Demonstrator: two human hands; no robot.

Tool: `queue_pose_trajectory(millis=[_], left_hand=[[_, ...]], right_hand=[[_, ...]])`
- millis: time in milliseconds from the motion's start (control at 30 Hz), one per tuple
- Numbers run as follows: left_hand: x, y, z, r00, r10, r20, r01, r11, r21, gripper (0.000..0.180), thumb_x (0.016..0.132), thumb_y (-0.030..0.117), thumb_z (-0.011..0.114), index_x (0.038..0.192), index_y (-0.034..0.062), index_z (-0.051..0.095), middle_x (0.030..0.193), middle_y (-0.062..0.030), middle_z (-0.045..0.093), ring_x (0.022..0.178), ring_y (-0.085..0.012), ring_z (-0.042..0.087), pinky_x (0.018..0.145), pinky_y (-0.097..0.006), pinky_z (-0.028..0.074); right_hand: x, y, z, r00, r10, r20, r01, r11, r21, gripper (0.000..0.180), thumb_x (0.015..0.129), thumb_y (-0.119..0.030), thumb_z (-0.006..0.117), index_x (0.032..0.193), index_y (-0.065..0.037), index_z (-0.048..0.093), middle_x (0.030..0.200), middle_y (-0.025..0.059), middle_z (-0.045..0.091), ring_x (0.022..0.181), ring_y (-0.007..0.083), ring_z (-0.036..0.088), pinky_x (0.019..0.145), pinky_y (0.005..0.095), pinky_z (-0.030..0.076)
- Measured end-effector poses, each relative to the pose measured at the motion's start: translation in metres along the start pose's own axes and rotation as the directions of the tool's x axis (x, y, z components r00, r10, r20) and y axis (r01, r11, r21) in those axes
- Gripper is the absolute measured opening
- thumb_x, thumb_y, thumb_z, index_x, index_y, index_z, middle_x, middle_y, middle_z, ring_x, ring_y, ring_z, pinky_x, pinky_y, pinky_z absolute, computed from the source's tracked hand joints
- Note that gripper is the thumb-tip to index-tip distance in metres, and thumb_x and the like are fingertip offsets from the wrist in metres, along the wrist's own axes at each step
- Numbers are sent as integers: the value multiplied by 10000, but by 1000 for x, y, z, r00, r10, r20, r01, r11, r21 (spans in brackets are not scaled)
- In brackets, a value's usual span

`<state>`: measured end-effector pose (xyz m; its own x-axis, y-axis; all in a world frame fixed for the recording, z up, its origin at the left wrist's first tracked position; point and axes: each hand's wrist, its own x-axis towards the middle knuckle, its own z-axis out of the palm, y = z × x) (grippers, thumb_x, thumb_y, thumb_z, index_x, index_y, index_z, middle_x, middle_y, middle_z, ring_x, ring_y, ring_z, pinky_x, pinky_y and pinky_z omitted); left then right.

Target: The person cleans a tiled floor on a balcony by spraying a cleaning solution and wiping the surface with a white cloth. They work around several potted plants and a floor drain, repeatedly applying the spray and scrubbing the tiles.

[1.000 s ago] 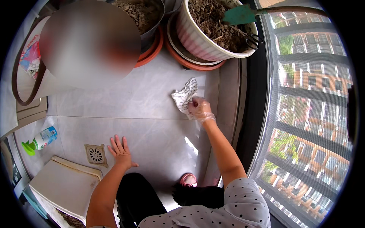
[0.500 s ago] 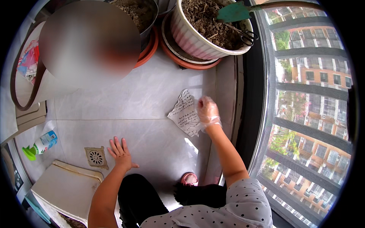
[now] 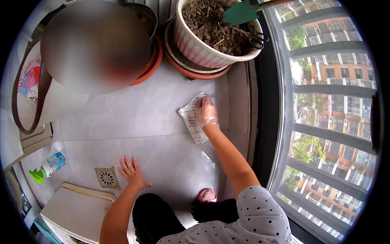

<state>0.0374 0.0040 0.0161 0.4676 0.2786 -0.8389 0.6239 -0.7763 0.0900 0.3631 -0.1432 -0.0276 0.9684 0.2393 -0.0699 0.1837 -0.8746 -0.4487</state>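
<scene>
A pale cloth printed with dark script (image 3: 190, 115) lies on the grey tiled floor (image 3: 118, 118), its left corner pointed and its surface creased. My right hand (image 3: 206, 110), in a clear plastic glove, is closed on the cloth's upper right part; the hand covers that side of it. Bare and spread, my left hand (image 3: 132, 174) rests palm down on the tiles, holding nothing. Just left of it a square floor drain (image 3: 107, 178) is set into the floor.
Ahead stands a ribbed white pot (image 3: 203, 51) of soil, with a green trowel (image 3: 240, 14) and black-handled scissors (image 3: 256, 40). A spray bottle (image 3: 49, 166) lies left, near a pale lidded box (image 3: 77, 211). A barred window (image 3: 329, 89) runs along the right. A large blur hides the upper left.
My right hand has shifted left and slightly forward over the cloth, which now looks narrower and more bunched under it. My left hand stays on the floor; the view has shifted slightly.
</scene>
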Motion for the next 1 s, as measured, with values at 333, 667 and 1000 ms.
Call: queue_pose_trajectory(millis=[333,667,1000], left_hand=[[2,-4,9,998,42,-47,-44,998,-43,1475,415,473,839,1330,-26,-203,1357,-322,-248,1256,-478,-237,965,-630,-99],[4,-2,13,995,57,-82,-59,998,-23,1488,393,477,844,1335,-24,-192,1370,-305,-238,1259,-463,-245,969,-618,-108],[3,-2,8,999,19,-44,-20,1000,-22,1483,396,479,844,1337,-30,-184,1367,-318,-231,1259,-466,-242,971,-615,-108]], right_hand=[[88,39,-15,955,289,-68,-293,955,-51,125,779,-96,557,868,-9,548,817,198,626,771,355,624,631,408,507],[87,35,28,999,-36,-36,20,930,-367,253,739,-86,532,976,-5,496,857,154,616,756,305,635,645,382,528],[115,65,14,996,21,86,57,591,-805,216,805,-181,483,944,-55,592,951,97,607,952,199,565,852,317,407]])
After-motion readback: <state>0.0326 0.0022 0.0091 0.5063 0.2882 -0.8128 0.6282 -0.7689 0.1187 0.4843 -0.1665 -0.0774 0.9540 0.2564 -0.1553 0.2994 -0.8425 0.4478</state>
